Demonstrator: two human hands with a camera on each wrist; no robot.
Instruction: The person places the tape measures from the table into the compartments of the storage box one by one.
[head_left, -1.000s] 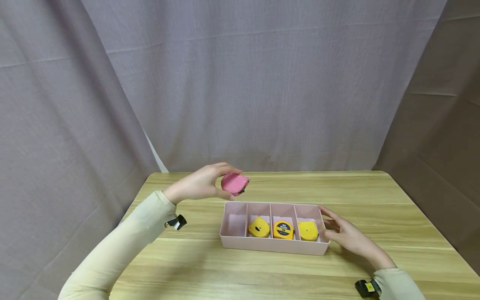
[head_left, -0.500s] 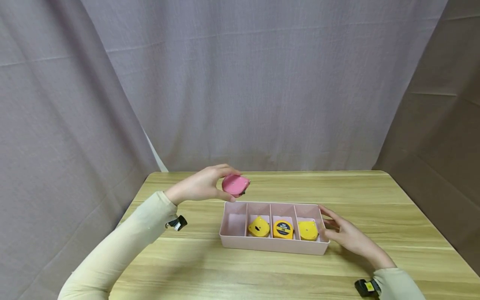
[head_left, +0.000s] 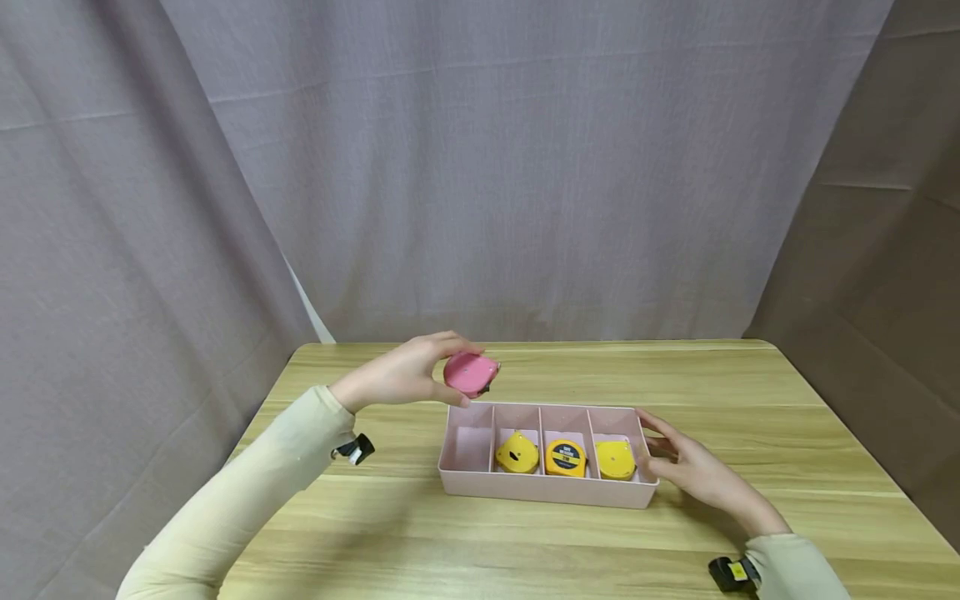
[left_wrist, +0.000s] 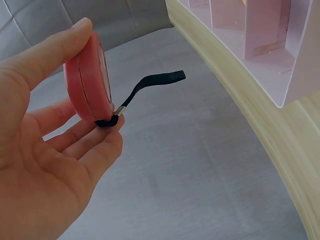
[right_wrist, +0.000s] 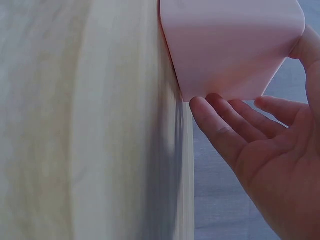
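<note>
1. Left hand (head_left: 401,372) pinches pink tape measure (head_left: 469,373) between thumb and fingers, above the far-left corner of the pink tray (head_left: 540,492).
2. Leftmost compartment (head_left: 468,448) looks free; three yellow tape measures (head_left: 566,458) fill the others.
3. Best lowered flat, black strap (left_wrist: 150,85) tucked clear of the divider.
4. Right hand (head_left: 693,471), fingers relaxed, steadies the tray's right end.
5. Table (head_left: 750,392) offers open room behind and right; tray walls close.

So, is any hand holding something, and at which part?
The left hand pinches the pink tape measure by its rim, thumb opposite the fingers. The right hand only rests against the end of the pink divided tray.
</note>
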